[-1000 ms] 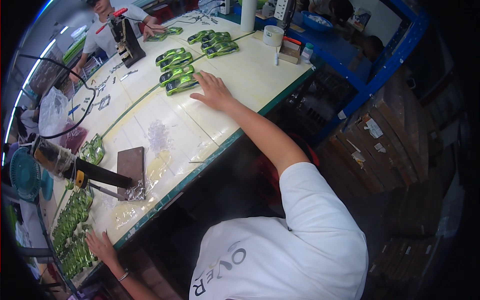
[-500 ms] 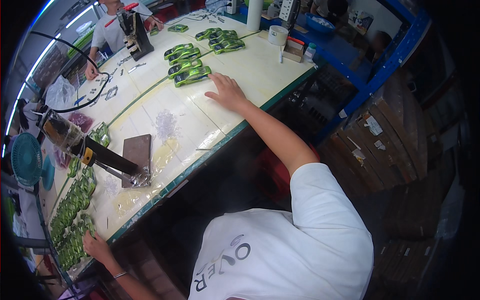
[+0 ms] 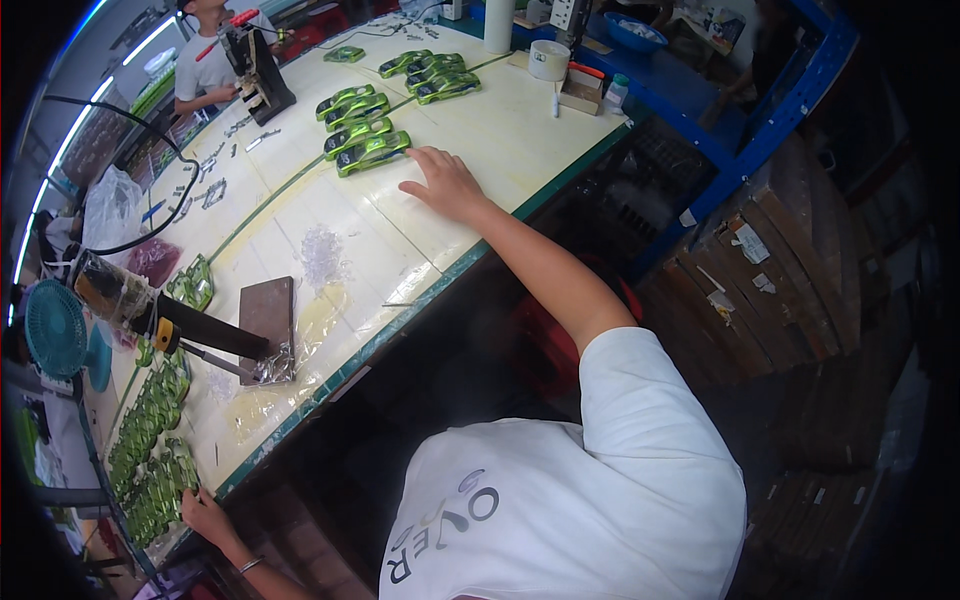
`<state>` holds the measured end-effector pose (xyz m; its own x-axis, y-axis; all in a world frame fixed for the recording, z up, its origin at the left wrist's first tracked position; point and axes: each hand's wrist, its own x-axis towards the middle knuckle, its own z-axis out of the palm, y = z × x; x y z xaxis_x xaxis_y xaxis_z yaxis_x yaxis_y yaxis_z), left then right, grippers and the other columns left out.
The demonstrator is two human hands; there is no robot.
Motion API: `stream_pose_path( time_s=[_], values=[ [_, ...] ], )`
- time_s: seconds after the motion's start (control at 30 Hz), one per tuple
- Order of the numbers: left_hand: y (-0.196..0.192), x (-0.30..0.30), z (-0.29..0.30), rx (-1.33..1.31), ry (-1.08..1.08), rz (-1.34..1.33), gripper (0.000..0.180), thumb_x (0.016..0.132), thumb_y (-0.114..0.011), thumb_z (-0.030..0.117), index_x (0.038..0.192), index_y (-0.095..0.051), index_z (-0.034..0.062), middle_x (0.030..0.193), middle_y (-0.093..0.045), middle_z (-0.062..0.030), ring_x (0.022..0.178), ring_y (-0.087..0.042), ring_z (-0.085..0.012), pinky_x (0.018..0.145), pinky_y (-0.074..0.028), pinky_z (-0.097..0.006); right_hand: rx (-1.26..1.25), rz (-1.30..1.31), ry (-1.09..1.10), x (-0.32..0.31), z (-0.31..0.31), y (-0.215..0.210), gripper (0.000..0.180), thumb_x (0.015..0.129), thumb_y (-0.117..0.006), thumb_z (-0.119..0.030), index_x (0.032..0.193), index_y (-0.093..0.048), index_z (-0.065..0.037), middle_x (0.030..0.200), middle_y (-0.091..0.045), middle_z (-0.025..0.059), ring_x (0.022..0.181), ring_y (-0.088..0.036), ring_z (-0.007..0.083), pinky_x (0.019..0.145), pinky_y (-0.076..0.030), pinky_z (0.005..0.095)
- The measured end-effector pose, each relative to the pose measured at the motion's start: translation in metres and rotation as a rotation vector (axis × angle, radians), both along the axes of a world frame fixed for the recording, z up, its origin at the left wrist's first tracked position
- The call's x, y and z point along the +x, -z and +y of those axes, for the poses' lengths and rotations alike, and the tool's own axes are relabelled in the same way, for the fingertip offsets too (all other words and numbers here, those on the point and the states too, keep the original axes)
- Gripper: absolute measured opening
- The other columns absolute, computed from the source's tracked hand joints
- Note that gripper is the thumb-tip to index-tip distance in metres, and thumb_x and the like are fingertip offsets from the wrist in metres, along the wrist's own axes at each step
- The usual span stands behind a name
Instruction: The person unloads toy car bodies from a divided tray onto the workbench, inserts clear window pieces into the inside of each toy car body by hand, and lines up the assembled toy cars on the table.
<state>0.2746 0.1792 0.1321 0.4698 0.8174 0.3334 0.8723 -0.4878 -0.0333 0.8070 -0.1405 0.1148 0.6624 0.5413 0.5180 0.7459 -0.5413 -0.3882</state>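
Note:
Rows of shiny green toy car bodies [image 3: 150,460] stand packed at the table's left end. My left hand [image 3: 207,517] is at the near end of these rows, fingertips against the closest cars. Its fingers look stretched out and partly hidden, and I make out nothing held. Farther up the table, my right hand [image 3: 448,185] rests with thumb and fingers apart. Its fingertips are beside the nearest green toy car body [image 3: 374,153] of a small group, at or just short of its end.
A press-like tool with a black column [image 3: 215,327] stands over a brown block [image 3: 266,315]. Clear small pieces [image 3: 325,255] lie beside it. Farther off are a black-and-red hand press [image 3: 255,75], a tape roll [image 3: 547,60] and another person [image 3: 205,70]. A teal fan [image 3: 55,328] is at left.
My left hand has shifted slightly toward the table's near edge, still by the cars. My right hand keeps its place beside the car. The other person's forearm has drawn back from the tabletop.

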Motion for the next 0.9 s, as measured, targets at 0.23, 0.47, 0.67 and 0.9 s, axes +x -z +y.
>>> stream_pose_path(
  time_s=[0.23, 0.47, 0.67, 0.9],
  values=[
    [-0.001, -0.014, -0.005, 0.18, 0.093, 0.112, 0.024, 0.07, -0.055, 0.007, 0.092, -0.052, -0.0022, 0.097, -0.052, -0.0153, 0.096, -0.046, -0.0295, 0.082, -0.036, -0.037, 0.058, -0.006, -0.009, 0.001, -0.001, 0.001, 0.052, 0.075, -0.053, -0.037, 0.115, -0.038, -0.007, 0.111, -0.043, 0.012, 0.104, -0.041, 0.0267, 0.088, -0.031, 0.0364],
    [0.005, -0.03, 0.005, 0.091, 0.146, 0.034, 0.021, 0.067, -0.054, -0.002, 0.088, -0.05, -0.0015, 0.09, -0.051, -0.0159, 0.088, -0.047, -0.0313, 0.078, -0.037, -0.038, 0.072, 0.058, -0.026, -0.005, -0.005, -0.009, 0.051, 0.075, -0.054, -0.035, 0.114, -0.04, -0.005, 0.11, -0.044, 0.0123, 0.102, -0.042, 0.0272, 0.086, -0.032, 0.0356],
    [-0.011, -0.013, -0.008, 0.078, 0.171, 0.003, 0.016, 0.07, -0.053, 0.001, 0.085, -0.048, -0.0011, 0.081, -0.049, -0.0167, 0.08, -0.046, -0.0332, 0.072, -0.036, -0.039, 0.132, 0.043, -0.021, -0.003, -0.005, -0.007, 0.047, 0.075, -0.055, -0.032, 0.109, -0.044, -0.003, 0.106, -0.047, 0.0141, 0.099, -0.044, 0.0289, 0.084, -0.035, 0.0366],
    [-0.02, -0.004, -0.041, 0.207, 0.228, -0.157, 0.015, 0.073, -0.048, 0.008, 0.085, -0.049, -0.0005, 0.08, -0.05, -0.0178, 0.081, -0.046, -0.0344, 0.073, -0.036, -0.041, 0.614, 0.34, -0.159, -0.01, 0.001, 0.022, 0.035, 0.075, -0.059, -0.015, 0.105, -0.047, -0.002, 0.1, -0.05, 0.0096, 0.093, -0.047, 0.02, 0.079, -0.039, 0.0312]
  ],
)
